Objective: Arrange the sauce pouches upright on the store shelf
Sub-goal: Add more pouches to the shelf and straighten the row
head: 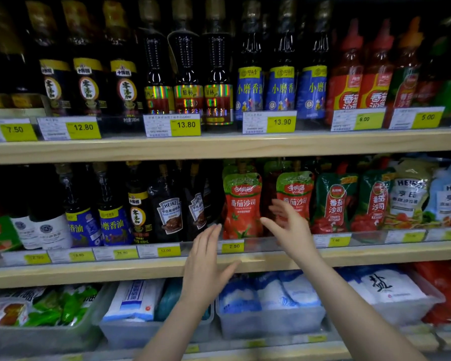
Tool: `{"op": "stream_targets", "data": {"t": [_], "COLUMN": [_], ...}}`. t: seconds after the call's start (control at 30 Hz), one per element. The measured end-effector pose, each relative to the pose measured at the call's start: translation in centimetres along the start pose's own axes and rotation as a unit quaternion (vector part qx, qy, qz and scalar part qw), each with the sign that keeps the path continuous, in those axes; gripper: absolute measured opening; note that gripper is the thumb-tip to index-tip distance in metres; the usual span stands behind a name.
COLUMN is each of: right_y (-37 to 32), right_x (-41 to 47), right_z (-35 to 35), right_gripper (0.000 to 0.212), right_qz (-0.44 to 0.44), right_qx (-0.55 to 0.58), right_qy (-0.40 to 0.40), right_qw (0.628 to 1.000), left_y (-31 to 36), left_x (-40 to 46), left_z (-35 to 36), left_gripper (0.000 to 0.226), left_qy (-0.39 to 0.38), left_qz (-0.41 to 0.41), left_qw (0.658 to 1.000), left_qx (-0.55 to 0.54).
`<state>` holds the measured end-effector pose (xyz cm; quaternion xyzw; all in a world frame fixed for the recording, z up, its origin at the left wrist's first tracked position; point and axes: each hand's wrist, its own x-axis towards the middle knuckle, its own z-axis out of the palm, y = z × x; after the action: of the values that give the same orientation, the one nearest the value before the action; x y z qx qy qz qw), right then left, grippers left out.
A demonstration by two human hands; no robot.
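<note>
Wooden shelf (146, 269) carries upright ketchup pouches (242, 204); left hand (206, 267) and right hand (292, 225) hover open, empty.

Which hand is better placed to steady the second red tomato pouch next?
Probably the right hand: its open fingers overlap that pouch. The left hand is lower, beside the first pouch.
</note>
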<state>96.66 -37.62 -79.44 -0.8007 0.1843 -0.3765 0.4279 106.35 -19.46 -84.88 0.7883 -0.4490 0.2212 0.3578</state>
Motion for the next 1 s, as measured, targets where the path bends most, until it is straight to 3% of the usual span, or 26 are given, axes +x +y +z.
{"op": "stream_targets", "data": {"t": [0.13, 0.33, 0.57, 0.77, 1.0], "right_y": [1.2, 2.1, 3.0, 3.0, 3.0], "right_x": [-1.3, 0.2, 1.2, 1.3, 1.3], "right_z": [-3.4, -4.0, -2.4, -1.8, -2.0], "right_gripper": [0.059, 0.079, 0.073, 0.059, 0.058], "right_qz": [-0.001, 0.049, 0.079, 0.077, 0.069], "right_qx": [-0.094, -0.152, -0.147, -0.175, -0.157], "right_qy": [0.150, 0.146, 0.139, 0.144, 0.123], "right_qw": [0.984, 0.976, 0.976, 0.971, 0.977], "left_y": [3.5, 5.0, 4.0, 3.6, 3.2], "left_x": [3.6, 6.7, 6.6, 6.7, 6.6], "left_z": [1.7, 4.3, 5.0, 4.9, 4.7], "left_gripper": [0.091, 0.103, 0.074, 0.072, 0.071], "left_qy": [0.039, 0.017, 0.003, -0.009, -0.014], "left_qz": [-0.092, -0.236, -0.201, -0.190, -0.176], "left_qw": [0.990, 0.970, 0.979, 0.982, 0.984], "left_qx": [-0.096, -0.050, 0.000, -0.003, -0.008]}}
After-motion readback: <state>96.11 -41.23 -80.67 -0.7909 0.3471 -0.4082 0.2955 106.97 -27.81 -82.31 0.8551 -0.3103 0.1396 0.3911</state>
